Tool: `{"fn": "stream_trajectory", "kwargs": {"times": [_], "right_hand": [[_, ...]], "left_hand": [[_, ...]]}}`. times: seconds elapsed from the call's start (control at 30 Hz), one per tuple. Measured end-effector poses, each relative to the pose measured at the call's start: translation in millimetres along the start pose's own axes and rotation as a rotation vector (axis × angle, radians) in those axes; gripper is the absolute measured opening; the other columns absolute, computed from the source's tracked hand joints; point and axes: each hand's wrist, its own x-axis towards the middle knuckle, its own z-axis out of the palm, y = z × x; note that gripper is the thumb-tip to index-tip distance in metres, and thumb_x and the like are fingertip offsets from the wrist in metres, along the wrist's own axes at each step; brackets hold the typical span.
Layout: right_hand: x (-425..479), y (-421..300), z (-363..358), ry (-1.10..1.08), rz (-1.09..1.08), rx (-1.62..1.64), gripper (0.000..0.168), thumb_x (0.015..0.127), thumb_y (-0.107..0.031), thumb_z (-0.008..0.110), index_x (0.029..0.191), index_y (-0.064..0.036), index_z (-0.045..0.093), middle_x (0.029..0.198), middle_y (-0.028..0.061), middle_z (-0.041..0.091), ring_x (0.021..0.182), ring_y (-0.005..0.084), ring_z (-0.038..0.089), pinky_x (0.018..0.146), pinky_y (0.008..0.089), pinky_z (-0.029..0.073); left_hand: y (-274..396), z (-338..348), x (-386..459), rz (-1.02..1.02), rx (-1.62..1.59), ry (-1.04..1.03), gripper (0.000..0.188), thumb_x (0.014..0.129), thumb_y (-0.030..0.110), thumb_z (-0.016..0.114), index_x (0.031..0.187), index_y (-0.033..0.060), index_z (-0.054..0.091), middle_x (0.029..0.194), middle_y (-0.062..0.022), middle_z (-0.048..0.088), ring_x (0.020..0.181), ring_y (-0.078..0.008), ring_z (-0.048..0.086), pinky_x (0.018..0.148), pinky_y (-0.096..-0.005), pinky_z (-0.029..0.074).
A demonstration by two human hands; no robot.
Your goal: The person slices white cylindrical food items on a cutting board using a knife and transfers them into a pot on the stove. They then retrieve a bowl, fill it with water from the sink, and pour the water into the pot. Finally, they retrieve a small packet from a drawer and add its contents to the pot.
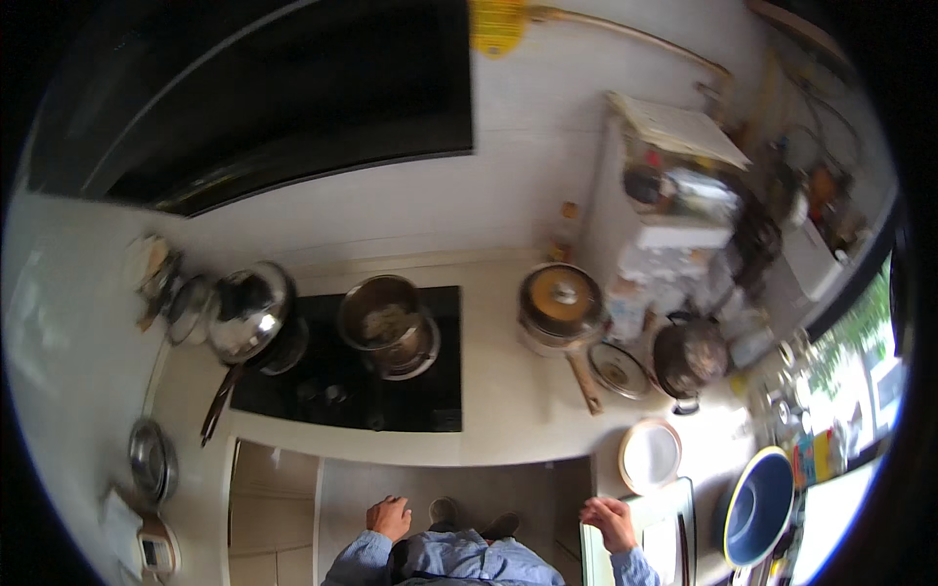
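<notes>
My left hand (389, 518) hangs over the floor in front of the counter, fingers loosely bent, with nothing seen in it. My right hand (610, 523) is raised at the left edge of a pale glass-like board (687, 498), and it too looks empty. Ahead, an uncovered metal pot (352, 326) with pale food (388, 324) inside is at the right burner (414, 359) of the black cooktop (330, 410). A wok with a shiny domed lid (253, 311) is at the left burner, its dark handle (220, 406) pointing towards me.
On the counter right of the cooktop are a lidded saucepan (563, 300) with a protruding wooden handle (585, 384), a glass lid (619, 370) and a dark pot (689, 355). Nearer stand a white round dish (650, 458) and a blue basin (758, 505). Metal bowls (152, 460) sit left.
</notes>
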Motion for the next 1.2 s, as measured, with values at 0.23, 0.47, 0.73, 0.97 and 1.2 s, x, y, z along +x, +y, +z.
{"fn": "stream_trajectory", "kwargs": {"times": [0.23, 0.47, 0.73, 0.97, 1.2], "right_hand": [[-13, 22, 34, -0.080, 0.108, 0.021, 0.022, 0.095, -0.018, 0.062, 0.100, 0.002, 0.066, 0.089, 0.0085, 0.068, 0.080, 0.0157, 0.066, 0.075, 0.0295, 0.057], [-32, 51, 24, -0.059, 0.177, 0.140, 0.023, 0.095, -0.021, 0.062, 0.102, 0.000, 0.068, 0.089, 0.0064, 0.068, 0.080, 0.0117, 0.065, 0.074, 0.0263, 0.055], [-57, 67, -9, 0.043, 0.103, 0.231, 0.018, 0.093, -0.020, 0.064, 0.102, -0.004, 0.067, 0.085, 0.0033, 0.067, 0.073, 0.0081, 0.061, 0.066, 0.0224, 0.051], [16, 26, -114, 0.757, -0.436, -0.479, 0.026, 0.089, -0.018, 0.065, 0.109, -0.002, 0.065, 0.070, 0.0159, 0.067, 0.061, 0.0228, 0.066, 0.056, 0.0346, 0.050], [89, 16, -167, 0.834, -0.409, -0.747, 0.028, 0.089, -0.018, 0.064, 0.099, 0.008, 0.063, 0.060, 0.0132, 0.064, 0.044, 0.0179, 0.062, 0.041, 0.0312, 0.048]], "left_hand": [[32, 12, 6, 0.144, -0.021, -0.045, 0.032, 0.081, 0.025, 0.065, 0.109, 0.0085, 0.066, 0.104, -0.0163, 0.065, 0.090, -0.0366, 0.064, 0.078, -0.0473, 0.052], [63, 25, 0, 0.267, 0.032, -0.223, 0.036, 0.085, 0.029, 0.060, 0.114, 0.0087, 0.065, 0.108, -0.0199, 0.065, 0.098, -0.0383, 0.062, 0.083, -0.0470, 0.051], [87, 46, 2, 0.436, 0.116, -0.300, 0.036, 0.087, 0.032, 0.057, 0.115, 0.0094, 0.064, 0.110, -0.0185, 0.065, 0.096, -0.0391, 0.062, 0.081, -0.0486, 0.050], [110, 42, 5, 0.502, 0.144, -0.337, 0.034, 0.083, 0.028, 0.063, 0.113, 0.0126, 0.065, 0.105, -0.0148, 0.065, 0.092, -0.0369, 0.063, 0.079, -0.0483, 0.051], [115, 35, 22, 0.559, 0.144, -0.322, 0.028, 0.086, 0.028, 0.060, 0.109, 0.0127, 0.064, 0.101, -0.0128, 0.064, 0.090, -0.0367, 0.063, 0.076, -0.0483, 0.052]]}}
